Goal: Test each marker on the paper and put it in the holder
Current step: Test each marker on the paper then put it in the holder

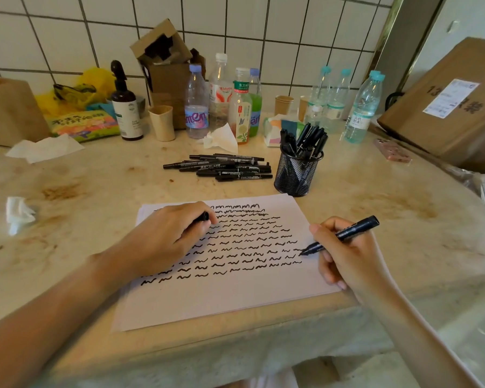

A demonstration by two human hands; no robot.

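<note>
Marker in right hand

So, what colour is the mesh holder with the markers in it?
Black, seen clearly in the head view: the mesh holder stands behind the paper.

- Left hand: fingers curled, knuckles up, forearm reaching in from lower left.
- Right hand: fingers pinched in writing grip, forearm entering from lower right.

Wire-mesh metal holder — matt paper
</note>
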